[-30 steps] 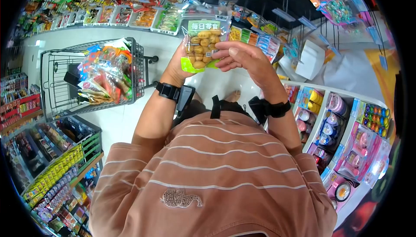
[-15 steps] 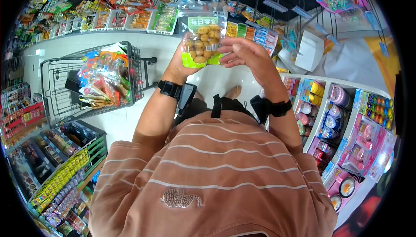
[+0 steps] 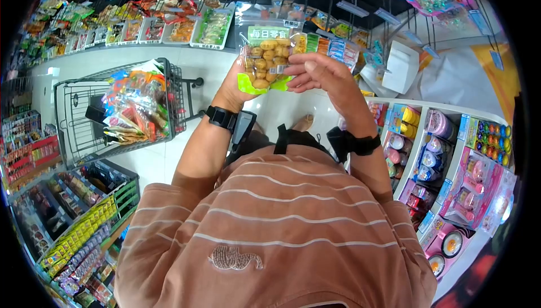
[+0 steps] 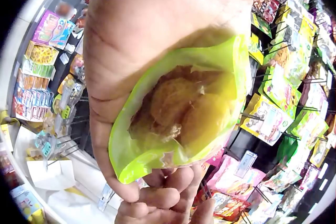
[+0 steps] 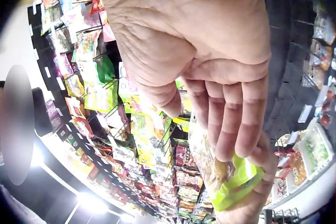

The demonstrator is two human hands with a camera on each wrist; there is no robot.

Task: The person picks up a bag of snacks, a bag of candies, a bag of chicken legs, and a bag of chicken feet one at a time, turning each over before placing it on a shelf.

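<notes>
While the left hand (image 3: 230, 84) is holding the snack bag (image 3: 262, 60) from its 8 o'clock side, the bag is standing roughly along the 12-to-6 line, lying toward 2 o'clock from that nearer grip and 10 o'clock from the right hand (image 3: 322, 77). The left grip is closing round it; the right one is staying unclosed, fingers extending at the bag's 3 o'clock edge. The head view is showing the front label (image 3: 269, 34); the left wrist view is revealing the green base (image 4: 124, 145) underneath.
</notes>
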